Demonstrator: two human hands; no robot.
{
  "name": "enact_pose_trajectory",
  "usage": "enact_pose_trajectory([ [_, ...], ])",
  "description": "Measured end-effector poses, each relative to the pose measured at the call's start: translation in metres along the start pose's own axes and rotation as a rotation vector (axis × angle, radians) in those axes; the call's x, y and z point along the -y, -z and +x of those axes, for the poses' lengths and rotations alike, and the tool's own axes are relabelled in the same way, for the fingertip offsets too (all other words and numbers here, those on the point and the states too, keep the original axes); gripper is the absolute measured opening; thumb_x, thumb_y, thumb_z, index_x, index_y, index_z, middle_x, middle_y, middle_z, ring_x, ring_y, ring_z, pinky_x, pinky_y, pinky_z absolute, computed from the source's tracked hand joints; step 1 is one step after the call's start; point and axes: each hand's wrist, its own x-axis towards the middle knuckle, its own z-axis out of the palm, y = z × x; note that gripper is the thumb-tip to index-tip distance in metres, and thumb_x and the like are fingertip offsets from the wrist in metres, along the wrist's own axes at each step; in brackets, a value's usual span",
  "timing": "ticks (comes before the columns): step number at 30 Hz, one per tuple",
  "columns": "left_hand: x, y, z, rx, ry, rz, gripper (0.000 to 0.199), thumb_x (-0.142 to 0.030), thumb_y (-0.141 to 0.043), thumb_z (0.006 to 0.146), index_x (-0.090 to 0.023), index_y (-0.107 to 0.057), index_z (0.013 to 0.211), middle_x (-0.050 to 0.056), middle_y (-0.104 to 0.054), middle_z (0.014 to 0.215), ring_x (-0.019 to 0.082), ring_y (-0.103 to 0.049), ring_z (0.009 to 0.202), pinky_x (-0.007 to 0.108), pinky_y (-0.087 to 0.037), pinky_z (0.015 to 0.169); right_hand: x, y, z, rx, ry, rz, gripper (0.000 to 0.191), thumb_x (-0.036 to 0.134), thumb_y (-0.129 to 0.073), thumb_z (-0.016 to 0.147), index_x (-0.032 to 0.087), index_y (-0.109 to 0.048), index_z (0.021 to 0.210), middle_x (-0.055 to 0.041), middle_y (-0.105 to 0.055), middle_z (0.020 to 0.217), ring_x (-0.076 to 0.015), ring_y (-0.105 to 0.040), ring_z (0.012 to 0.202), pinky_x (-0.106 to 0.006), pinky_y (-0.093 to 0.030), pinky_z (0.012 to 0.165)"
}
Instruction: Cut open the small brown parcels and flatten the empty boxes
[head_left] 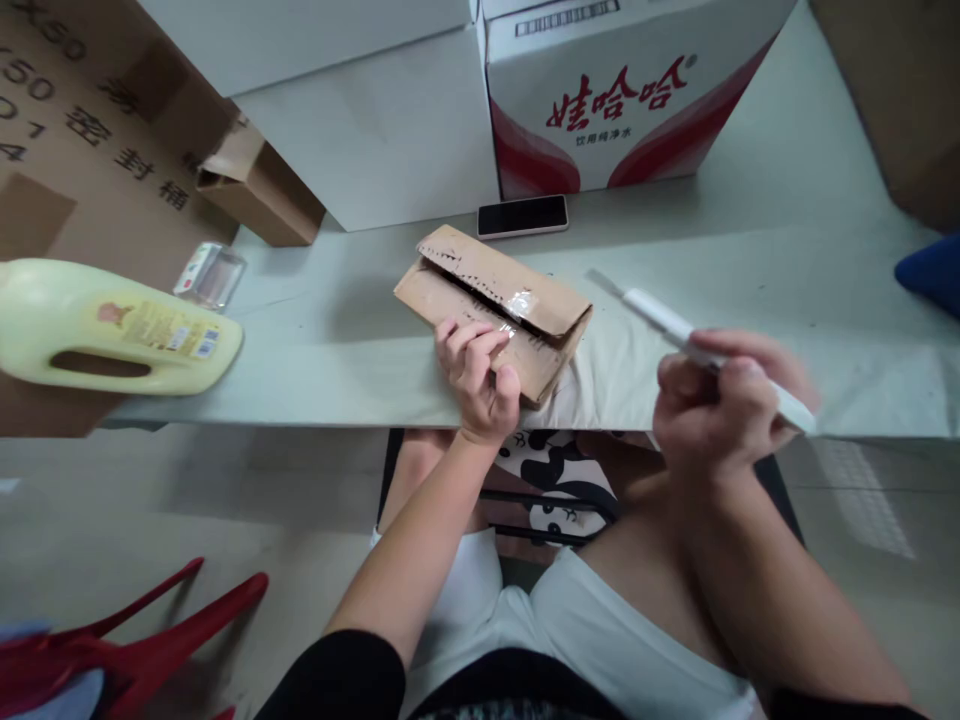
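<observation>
Package status: looks partway open. Cardboard package (501, 275) sits on the counter (810, 330) close to its front edge, around mid-length of the visible stretch, lying at a slant. A dark gap runs lengthwise between upper flap and lower panel, ragged perforation marks along the flap's edge. Clear tape (520, 303) shows at the gap, toward the package's right end; can't tell if it's cut through there. Flap isn't folded back, contents not visible, so I'd call the seam mostly parted, full opening not done. Left hand (480, 375): fingers curled over the lower panel, thumb at the front side, holding the package down. Right hand (724, 400): closed fist around a white cutter (660, 318), blade out, pointing toward the package's right end but clear of it, no contact. Cutter is held above the counter's front edge; blade slightly blurred. Phone (523, 216) lies behind the package, toward the counter's back.
</observation>
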Motion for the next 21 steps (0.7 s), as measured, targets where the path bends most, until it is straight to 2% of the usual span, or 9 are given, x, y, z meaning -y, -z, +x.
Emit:
enact_pose_trajectory([
  [3,0.004,0.010,-0.001,0.016,-0.010,-0.039,0.027,-0.035,-0.040,0.097,-0.022,-0.063,0.102,0.004,-0.063,0.098,0.018,-0.058,0.103,0.042,-0.035,0.117,-0.024,0.000,0.014,-0.051,-0.003,-0.259,0.030,0.037,-0.048,0.095,0.024,-0.069,0.111,-0.0041,-0.066,0.077,-0.0206,-0.062,0.067,-0.038,-0.052,0.064],
  [6,0.010,0.026,-0.008,0.049,0.002,-0.055,0.030,-0.035,-0.040,0.097,-0.022,-0.065,0.106,0.005,-0.063,0.103,0.019,-0.057,0.108,0.043,-0.033,0.119,-0.050,-0.011,0.024,0.218,-0.122,-0.508,0.042,0.035,-0.054,0.088,0.018,-0.066,0.125,-0.0139,-0.069,0.106,-0.0299,-0.066,0.097,-0.049,-0.054,0.087],
  [8,0.016,0.039,-0.014,0.081,0.014,-0.059,0.032,-0.035,-0.040,0.097,-0.022,-0.066,0.109,0.006,-0.063,0.109,0.020,-0.055,0.114,0.043,-0.034,0.119,-0.063,-0.019,0.026,0.369,-0.225,-0.597,0.054,0.027,-0.056,0.081,0.016,-0.062,0.134,-0.0173,-0.066,0.110,-0.0340,-0.063,0.103,-0.053,-0.051,0.091],
  [10,0.022,0.052,-0.021,0.110,0.039,-0.065,0.033,-0.036,-0.041,0.096,-0.023,-0.067,0.110,0.006,-0.063,0.111,0.022,-0.052,0.122,0.044,-0.035,0.119,-0.069,-0.024,0.027,0.397,-0.277,-0.575,0.063,0.021,-0.056,0.074,0.017,-0.059,0.137,-0.0169,-0.062,0.109,-0.0347,-0.059,0.104,-0.054,-0.048,0.093],
  [13,0.030,0.067,-0.031,0.112,0.176,-0.083,0.028,-0.037,-0.047,0.093,-0.022,-0.068,0.105,0.006,-0.064,0.112,0.023,-0.051,0.128,0.047,-0.032,0.121,-0.066,-0.021,0.029,0.232,-0.327,-0.168,0.040,0.029,-0.055,0.076,0.024,-0.062,0.114,-0.0087,-0.055,0.091,-0.0275,-0.055,0.088,-0.048,-0.048,0.084],
  [15,0.034,0.071,-0.036,0.024,0.380,-0.157,0.029,-0.044,-0.050,0.091,-0.022,-0.068,0.097,0.006,-0.065,0.108,0.023,-0.056,0.123,0.045,-0.037,0.118,-0.059,-0.016,0.032,0.186,-0.380,0.166,0.021,0.045,-0.045,0.084,0.026,-0.054,0.088,-0.0018,-0.042,0.072,-0.0218,-0.047,0.068,-0.041,-0.047,0.068],
  [17,0.038,0.071,-0.039,-0.092,0.711,-0.330,0.036,-0.055,-0.051,0.088,-0.022,-0.066,0.092,0.005,-0.065,0.099,0.021,-0.062,0.107,0.040,-0.048,0.101,-0.051,-0.011,0.034,0.211,-0.434,0.459,0.033,0.057,-0.035,0.087,0.027,-0.037,0.073,0.0025,-0.026,0.063,-0.0188,-0.034,0.056,-0.037,-0.040,0.056],
  [19,0.042,0.070,-0.039,-0.159,1.048,-0.533,0.042,-0.063,-0.054,0.083,-0.022,-0.063,0.088,0.003,-0.064,0.089,0.018,-0.063,0.088,0.033,-0.051,0.081,-0.045,-0.009,0.034,0.226,-0.486,0.694,0.041,0.062,-0.040,0.083,0.026,-0.026,0.070,0.0044,-0.017,0.061,-0.0171,-0.025,0.053,-0.034,-0.034,0.052],
  [21,0.046,0.070,-0.036,-0.168,1.197,-0.620,0.039,-0.059,-0.068,0.076,-0.022,-0.060,0.085,0.000,-0.065,0.083,0.015,-0.062,0.079,0.028,-0.049,0.074,-0.040,-0.011,0.034,0.210,-0.540,0.806,0.047,0.063,-0.048,0.079,0.026,-0.022,0.069,0.0050,-0.015,0.060,-0.0163,-0.021,0.053,-0.034,-0.031,0.052],
])
